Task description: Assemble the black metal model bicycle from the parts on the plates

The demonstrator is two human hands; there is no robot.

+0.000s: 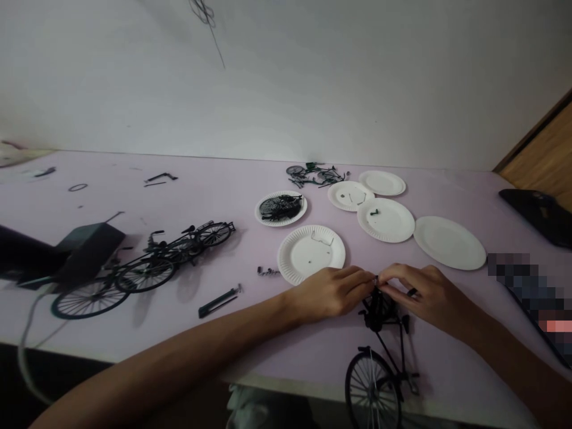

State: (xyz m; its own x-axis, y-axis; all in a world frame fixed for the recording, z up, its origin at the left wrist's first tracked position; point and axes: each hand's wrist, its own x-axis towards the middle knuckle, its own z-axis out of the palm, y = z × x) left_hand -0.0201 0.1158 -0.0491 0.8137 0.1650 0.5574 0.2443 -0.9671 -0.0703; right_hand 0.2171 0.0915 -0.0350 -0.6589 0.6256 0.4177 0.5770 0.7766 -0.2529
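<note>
dim, flat light | soft shadows | edges bowed (fisheye-like) | mild blur

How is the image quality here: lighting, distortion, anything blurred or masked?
Head view: dim, even light, soft shadows under the model bicycles on the left; wide-angle distortion leans the wooden door at right; a pixelated patch masks part of the right edge; left hand and right hand at the near model bicycle show no motion blur; bits on the paper plates are too small to identify.

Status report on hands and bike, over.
Left hand, right hand pinching top of model bicycle. Bicycle at near edge of table. Paper plate just behind hands.
</note>
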